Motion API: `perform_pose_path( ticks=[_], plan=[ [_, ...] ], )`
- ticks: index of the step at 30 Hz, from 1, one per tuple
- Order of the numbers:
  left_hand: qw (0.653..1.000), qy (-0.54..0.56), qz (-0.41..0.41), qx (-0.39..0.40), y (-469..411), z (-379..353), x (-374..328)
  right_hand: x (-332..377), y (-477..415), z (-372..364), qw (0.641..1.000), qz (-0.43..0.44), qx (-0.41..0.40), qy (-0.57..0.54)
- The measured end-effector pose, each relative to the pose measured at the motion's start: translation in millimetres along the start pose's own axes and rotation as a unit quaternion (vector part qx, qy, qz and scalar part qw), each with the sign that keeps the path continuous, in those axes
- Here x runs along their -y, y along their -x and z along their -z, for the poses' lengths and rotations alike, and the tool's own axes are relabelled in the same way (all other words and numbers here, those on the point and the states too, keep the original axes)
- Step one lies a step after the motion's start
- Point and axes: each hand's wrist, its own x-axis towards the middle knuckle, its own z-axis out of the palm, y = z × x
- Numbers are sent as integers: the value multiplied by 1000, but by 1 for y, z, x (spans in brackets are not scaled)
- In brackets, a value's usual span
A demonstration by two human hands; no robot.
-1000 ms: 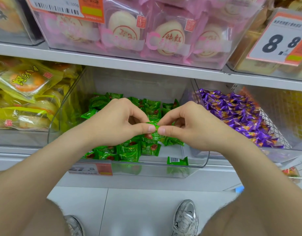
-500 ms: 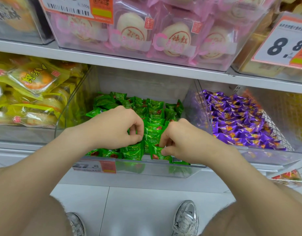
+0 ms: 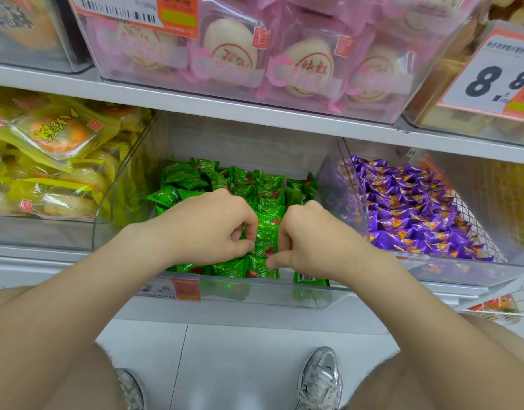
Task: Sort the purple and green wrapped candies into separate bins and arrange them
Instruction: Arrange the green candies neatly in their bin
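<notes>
Seen from the head, both hands are down in the clear middle bin (image 3: 284,295). The left hand (image 3: 207,229) curls its fingers and pinches the left side of a green candy (image 3: 265,241). The right hand (image 3: 317,239) curls too and pinches the right side of the same candy, so it sits right between the two grips. More green candies (image 3: 195,179) lie behind and under the hands. The purple candies (image 3: 411,214) are piled in the next bin (image 3: 355,187), just right of the right hand and not touching it. Yellow snack bags (image 3: 53,161) sit well off to the left of the left hand.
</notes>
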Motion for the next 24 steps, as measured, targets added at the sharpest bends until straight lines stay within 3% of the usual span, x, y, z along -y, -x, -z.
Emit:
perform_pose_path(
  ticks=[6,13,19,22,24],
  plan=[
    [1000,6,-1,-4,0,1,-4,-7,10,11,984,35,126,122],
    [999,30,-5,-15,1,1,-4,-7,0,7,979,42,158,121],
    [989,146,-25,-7,3,9,-13,-6,13,39,993,26,39,-105],
    [968,249,-3,-24,4,15,-19,-5,16,40,952,19,27,-305],
    [955,294,19,-36,4,20,-19,-6,18,41,928,22,15,-371]
  ],
)
